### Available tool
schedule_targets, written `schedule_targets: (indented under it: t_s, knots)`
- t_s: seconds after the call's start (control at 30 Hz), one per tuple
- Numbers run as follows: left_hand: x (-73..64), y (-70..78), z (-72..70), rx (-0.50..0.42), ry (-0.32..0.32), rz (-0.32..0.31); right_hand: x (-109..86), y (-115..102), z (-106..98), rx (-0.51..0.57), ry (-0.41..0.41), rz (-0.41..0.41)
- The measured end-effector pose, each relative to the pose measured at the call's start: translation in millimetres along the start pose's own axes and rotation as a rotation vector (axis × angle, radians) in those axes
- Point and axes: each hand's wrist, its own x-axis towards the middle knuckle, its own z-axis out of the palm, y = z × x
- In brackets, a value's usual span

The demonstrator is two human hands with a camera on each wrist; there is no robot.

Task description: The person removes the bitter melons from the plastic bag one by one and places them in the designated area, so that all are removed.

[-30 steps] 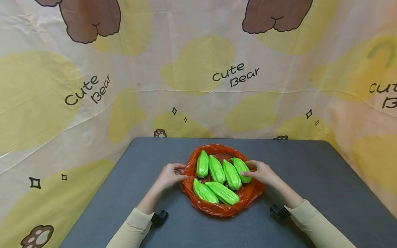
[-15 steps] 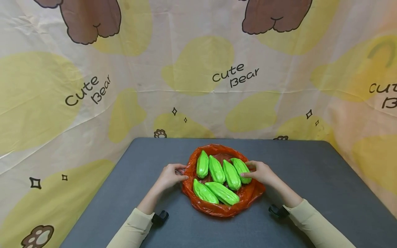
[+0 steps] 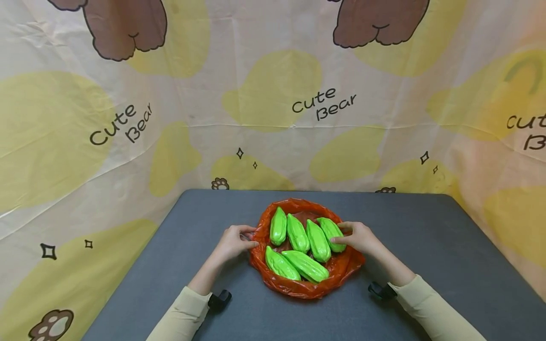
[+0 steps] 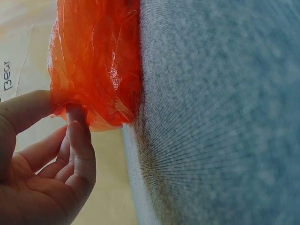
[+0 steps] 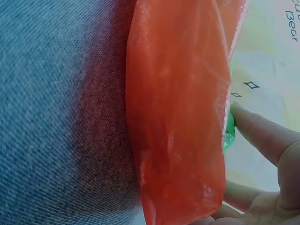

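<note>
Bag [image 3: 287, 286] sits on the counter [image 3: 426, 237], six fruits [image 3: 319, 240] inside. My left fingers [image 4: 83, 150] pinch its rim; right fingers [image 5: 243, 194] part-spread, thumb [image 5: 260, 133] by one fruit — can't tell if they hold. Film's likely slippery, limp, tearable — grab bunched rim, both sides.

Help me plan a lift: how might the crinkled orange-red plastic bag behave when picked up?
The crinkled orange-red plastic bag would probably flop, its thin-looking translucent wall being wrinkled. Six oblong, glossy green fruits inside may shift, lying unfastened side by side. Its sheen hints at slipperiness.
</note>
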Motion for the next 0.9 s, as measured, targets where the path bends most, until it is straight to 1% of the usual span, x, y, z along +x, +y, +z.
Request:
schedule_targets:
  t_s: [0.23, 0.5, 0.9]
  knots:
    - [-0.8, 1.6, -0.5, -0.018, 0.002, -0.006, -3.2, -4, -5, -0.001, 0.024, -0.015]
    - [0.1, -0.8, -0.8, -0.007, 0.003, 0.001, -8.5, -12, -16, 0.058, 0.045, -0.038]
    - [0.4, -0.8, -0.1, -0.011, -0.004, -0.004, -12.9, -11, -29, 0.082, 0.076, -0.02]
